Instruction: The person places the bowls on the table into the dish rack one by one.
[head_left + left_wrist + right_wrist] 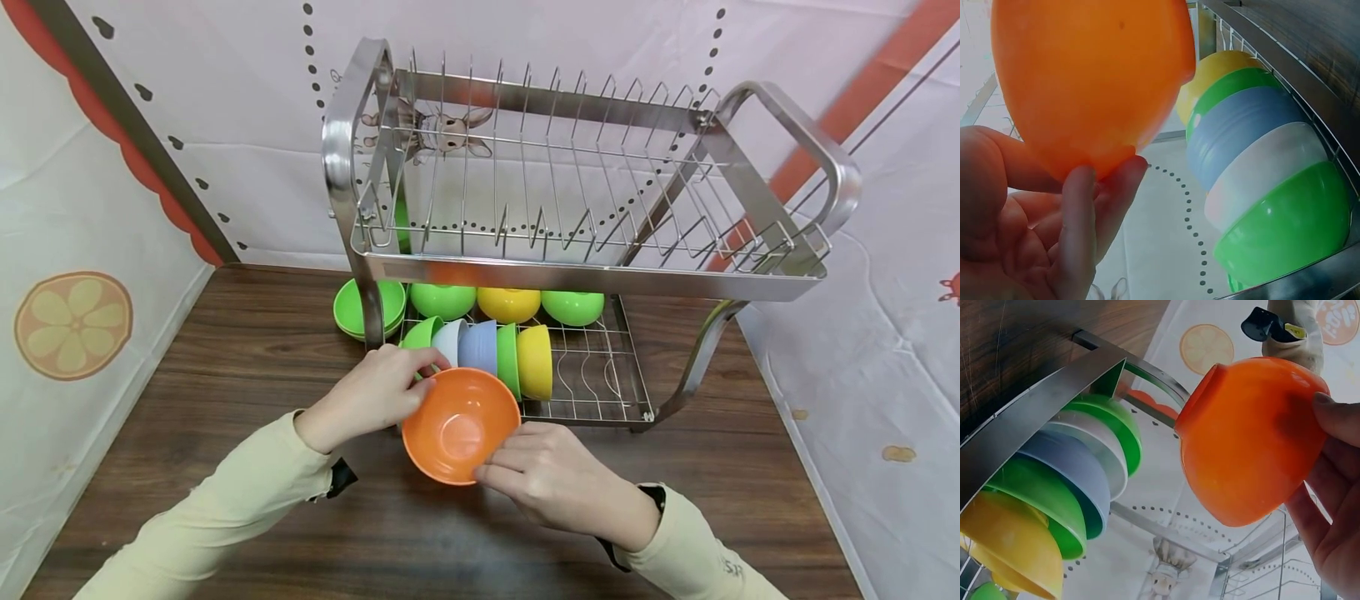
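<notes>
An orange bowl (pixel 461 427) is held between both hands in front of the dish rack, its hollow side facing the head camera. My left hand (pixel 378 392) pinches its rim at the upper left. Opposite, my right hand (pixel 551 475) grips the rim at the lower right. Both wrist views show the bowl's rounded outside, with the right thumb on it (pixel 1250 440). Just behind it on the lower rack stands a row of tilted bowls: green, white, a blue bowl (pixel 478 346), another green, and a yellow bowl (pixel 535 362) at the right end.
The two-tier metal dish rack (pixel 600 279) has a wire upper tier above the bowls. Farther back on the lower tier sit green bowls and a yellow bowl (pixel 510 305). Stacked green bowls (pixel 367 308) stand on the wooden table (pixel 247 333) by the rack's left leg.
</notes>
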Tool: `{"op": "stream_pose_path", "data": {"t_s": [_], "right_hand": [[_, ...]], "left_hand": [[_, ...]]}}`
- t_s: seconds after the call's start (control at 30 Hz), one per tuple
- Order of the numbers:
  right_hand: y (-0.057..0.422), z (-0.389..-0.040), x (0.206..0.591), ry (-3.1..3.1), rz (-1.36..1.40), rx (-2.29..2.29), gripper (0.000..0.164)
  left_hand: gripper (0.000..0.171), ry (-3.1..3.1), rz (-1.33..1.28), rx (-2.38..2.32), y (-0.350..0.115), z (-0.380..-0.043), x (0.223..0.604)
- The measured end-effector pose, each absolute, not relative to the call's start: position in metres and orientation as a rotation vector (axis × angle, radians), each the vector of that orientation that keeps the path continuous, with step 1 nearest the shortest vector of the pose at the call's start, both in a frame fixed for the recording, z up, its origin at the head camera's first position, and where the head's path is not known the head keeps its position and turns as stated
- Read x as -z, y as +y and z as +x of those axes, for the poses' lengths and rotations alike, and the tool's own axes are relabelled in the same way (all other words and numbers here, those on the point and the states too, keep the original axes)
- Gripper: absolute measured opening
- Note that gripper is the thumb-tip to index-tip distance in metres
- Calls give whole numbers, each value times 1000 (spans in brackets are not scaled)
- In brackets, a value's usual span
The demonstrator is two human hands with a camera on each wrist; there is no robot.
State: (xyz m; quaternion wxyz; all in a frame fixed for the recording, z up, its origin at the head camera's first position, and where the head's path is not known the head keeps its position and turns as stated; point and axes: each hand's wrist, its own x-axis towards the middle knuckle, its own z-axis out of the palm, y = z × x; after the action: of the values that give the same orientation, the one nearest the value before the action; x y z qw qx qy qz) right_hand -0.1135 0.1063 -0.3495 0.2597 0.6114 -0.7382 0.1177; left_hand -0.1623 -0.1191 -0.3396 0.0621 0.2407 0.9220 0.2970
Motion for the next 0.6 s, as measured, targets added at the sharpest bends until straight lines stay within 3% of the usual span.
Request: {"op": "stream_pose_path", "data": {"t_s": [0.23, 0.4, 0.6], "right_hand": [[111, -115, 345, -1945, 1612, -397, 24], [119, -114, 343, -1976, 1562, -455, 25], [134, -117, 343, -2025, 1471, -602, 21]], "left_hand": [[29, 2818, 823, -1085, -130, -164, 333], [25, 3088, 942, -1450, -145, -169, 329], [31, 3186, 647, -1889, -158, -175, 332]]}}
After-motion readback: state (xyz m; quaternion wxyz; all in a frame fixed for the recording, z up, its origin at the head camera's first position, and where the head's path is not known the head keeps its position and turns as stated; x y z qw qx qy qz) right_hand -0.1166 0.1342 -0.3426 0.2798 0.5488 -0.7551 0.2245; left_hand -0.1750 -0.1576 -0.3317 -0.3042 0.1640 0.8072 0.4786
